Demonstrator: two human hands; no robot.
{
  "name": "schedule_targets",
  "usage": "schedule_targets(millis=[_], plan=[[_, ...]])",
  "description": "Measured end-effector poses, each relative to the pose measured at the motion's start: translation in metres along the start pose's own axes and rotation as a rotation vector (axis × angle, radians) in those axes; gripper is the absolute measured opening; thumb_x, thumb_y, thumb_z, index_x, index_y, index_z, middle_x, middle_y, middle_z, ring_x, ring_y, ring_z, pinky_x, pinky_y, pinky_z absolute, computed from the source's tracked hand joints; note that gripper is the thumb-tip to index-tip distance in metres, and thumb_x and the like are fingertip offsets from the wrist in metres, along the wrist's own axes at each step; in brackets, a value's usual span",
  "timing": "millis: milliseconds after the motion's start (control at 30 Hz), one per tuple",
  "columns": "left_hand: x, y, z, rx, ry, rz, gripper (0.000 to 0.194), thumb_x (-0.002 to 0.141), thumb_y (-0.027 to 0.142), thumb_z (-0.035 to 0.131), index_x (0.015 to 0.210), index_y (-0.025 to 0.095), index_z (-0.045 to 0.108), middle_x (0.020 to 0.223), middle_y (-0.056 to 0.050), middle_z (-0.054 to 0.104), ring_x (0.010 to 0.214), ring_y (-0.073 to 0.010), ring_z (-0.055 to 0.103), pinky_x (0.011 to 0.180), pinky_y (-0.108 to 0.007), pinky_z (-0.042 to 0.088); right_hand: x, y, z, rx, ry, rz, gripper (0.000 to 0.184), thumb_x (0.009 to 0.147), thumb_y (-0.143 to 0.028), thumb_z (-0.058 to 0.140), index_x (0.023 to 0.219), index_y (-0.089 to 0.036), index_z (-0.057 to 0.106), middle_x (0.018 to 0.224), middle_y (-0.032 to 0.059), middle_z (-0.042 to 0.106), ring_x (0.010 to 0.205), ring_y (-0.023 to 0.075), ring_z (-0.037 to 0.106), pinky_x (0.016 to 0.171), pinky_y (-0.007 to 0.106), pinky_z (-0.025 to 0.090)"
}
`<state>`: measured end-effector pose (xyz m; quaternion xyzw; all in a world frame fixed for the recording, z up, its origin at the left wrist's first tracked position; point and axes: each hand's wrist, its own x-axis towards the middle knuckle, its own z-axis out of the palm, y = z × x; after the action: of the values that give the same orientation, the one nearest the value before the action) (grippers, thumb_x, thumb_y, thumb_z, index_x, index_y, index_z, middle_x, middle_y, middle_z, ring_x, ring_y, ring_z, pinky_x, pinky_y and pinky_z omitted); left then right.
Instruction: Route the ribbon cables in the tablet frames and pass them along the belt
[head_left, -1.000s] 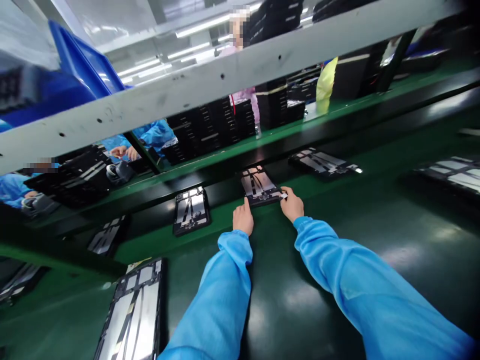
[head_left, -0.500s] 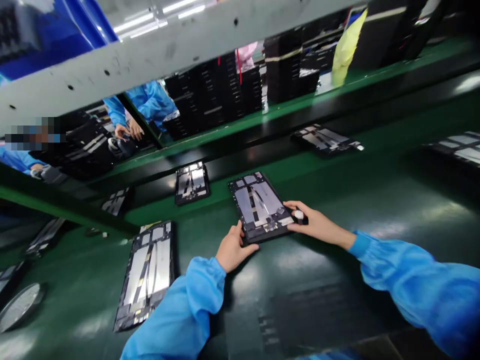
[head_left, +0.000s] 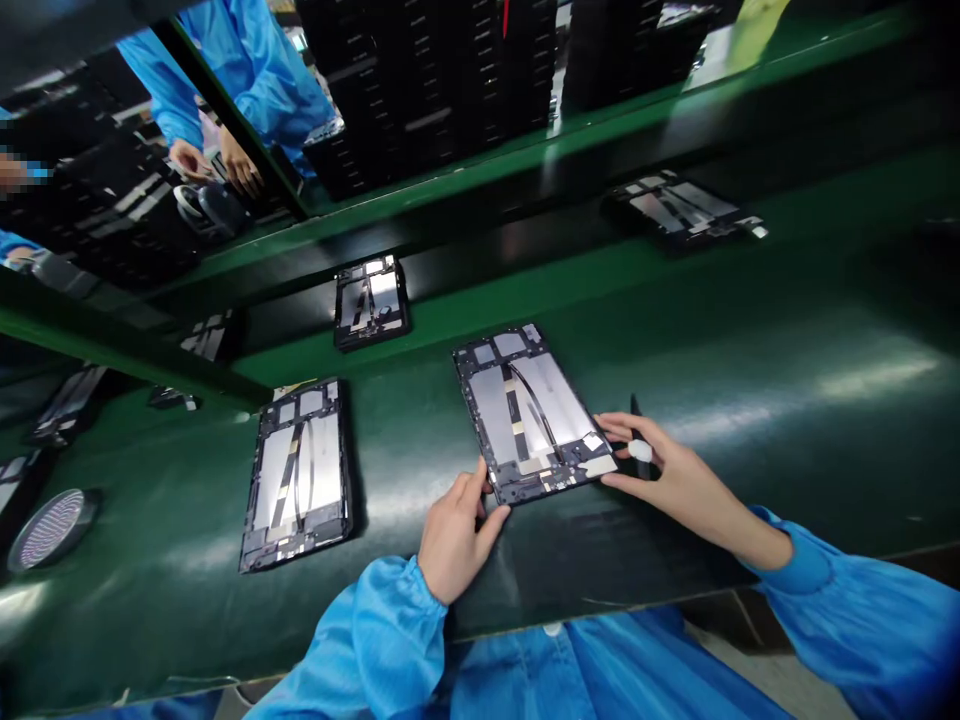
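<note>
An opened tablet [head_left: 499, 410] lies face down on the green bench in front of me, its grey battery area, black ribbon cable and small circuit boards exposed. My left hand [head_left: 459, 530] grips its near left corner, thumb along the near edge and fingers at the side. At the near right corner, my right hand [head_left: 667, 465] has the edge between thumb and fingers. A slim black piece with a white rounded part [head_left: 640, 450] shows within the right hand; what it is I cannot make out.
Another opened tablet [head_left: 300, 470] lies to the left, with a small stack of tablets [head_left: 371, 300] behind. More tablets [head_left: 679, 208] sit at the far right. A round dish [head_left: 52, 530] is at far left. A slanting green post [head_left: 142, 335] and a co-worker's hands [head_left: 217, 165] stand beyond.
My view has tilted down, so the bench's near edge now shows. Both hands stay at the tablet's near corners. More of the black piece in the right hand is visible.
</note>
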<state>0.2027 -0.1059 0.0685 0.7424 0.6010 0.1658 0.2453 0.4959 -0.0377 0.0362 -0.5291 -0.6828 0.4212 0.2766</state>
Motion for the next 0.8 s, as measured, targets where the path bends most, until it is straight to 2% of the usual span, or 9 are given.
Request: schedule_targets(millis=[133, 200, 333, 433, 500, 667, 800], plan=[[-0.002, -0.003, -0.011, 0.009, -0.017, 0.015, 0.062, 0.093, 0.028, 0.058, 0.149, 0.019, 0.033, 0.099, -0.003, 0.060, 0.071, -0.0118, 0.056, 0.070, -0.027, 0.050, 0.003, -0.003, -0.005, 0.016, -0.022, 0.017, 0.063, 0.077, -0.038, 0.073, 0.134, -0.027, 0.051, 0.130, 0.0069, 0.062, 0.115, 0.0294, 0.062, 0.092, 0.041, 0.055], [0.000, -0.002, -0.020, 0.055, -0.017, 0.025, 0.058, 0.092, 0.034, 0.061, 0.145, 0.020, 0.041, 0.100, -0.003, 0.063, 0.072, -0.0131, 0.057, 0.069, -0.027, 0.049, 0.003, -0.010, -0.009, 0.087, 0.030, -0.001, 0.058, 0.078, -0.041, 0.072, 0.130, -0.025, 0.053, 0.128, 0.0081, 0.063, 0.115, 0.0288, 0.063, 0.094, 0.040, 0.055], [0.012, 0.009, -0.030, 0.025, 0.041, 0.007, 0.035, 0.092, 0.039, 0.062, 0.123, 0.023, 0.062, 0.095, -0.001, 0.066, 0.073, -0.0124, 0.059, 0.069, -0.025, 0.047, 0.005, -0.039, -0.007, 0.105, 0.181, -0.113, 0.043, 0.087, -0.041, 0.067, 0.125, -0.025, 0.054, 0.122, 0.0083, 0.067, 0.107, 0.0249, 0.066, 0.090, 0.037, 0.056], [0.020, 0.017, -0.026, -0.019, 0.046, 0.033, 0.016, 0.095, 0.032, 0.058, 0.102, 0.022, 0.069, 0.085, 0.001, 0.065, 0.068, -0.0101, 0.057, 0.065, -0.023, 0.043, 0.010, -0.060, 0.007, 0.029, 0.030, -0.256, 0.033, 0.092, -0.033, 0.062, 0.123, -0.027, 0.057, 0.118, 0.0053, 0.067, 0.103, 0.0209, 0.067, 0.086, 0.033, 0.055], [0.023, 0.020, -0.022, -0.024, 0.061, 0.059, 0.014, 0.096, 0.028, 0.057, 0.094, 0.022, 0.069, 0.082, 0.001, 0.065, 0.067, -0.0097, 0.057, 0.065, -0.022, 0.041, 0.014, -0.069, 0.017, 0.012, -0.074, -0.312, 0.028, 0.094, -0.030, 0.059, 0.122, -0.026, 0.059, 0.117, 0.0042, 0.067, 0.104, 0.0196, 0.066, 0.089, 0.032, 0.054], [0.022, 0.018, -0.018, -0.230, 0.071, 0.048, 0.010, 0.091, 0.019, 0.060, 0.092, 0.019, 0.070, 0.076, 0.001, 0.064, 0.061, -0.0078, 0.052, 0.061, -0.020, 0.040, 0.025, -0.075, 0.034, 0.084, -0.227, -0.325, 0.020, 0.096, -0.026, 0.055, 0.114, -0.022, 0.062, 0.108, 0.0049, 0.070, 0.099, 0.0181, 0.067, 0.086, 0.030, 0.054], [0.022, 0.018, -0.014, -0.422, 0.067, -0.032, 0.007, 0.088, 0.019, 0.063, 0.086, 0.017, 0.069, 0.072, 0.001, 0.062, 0.058, -0.0069, 0.047, 0.057, -0.019, 0.038, 0.028, -0.077, 0.040, 0.060, -0.275, -0.346, 0.018, 0.091, -0.019, 0.059, 0.108, -0.022, 0.064, 0.100, 0.0036, 0.071, 0.093, 0.0192, 0.066, 0.082, 0.032, 0.051]])
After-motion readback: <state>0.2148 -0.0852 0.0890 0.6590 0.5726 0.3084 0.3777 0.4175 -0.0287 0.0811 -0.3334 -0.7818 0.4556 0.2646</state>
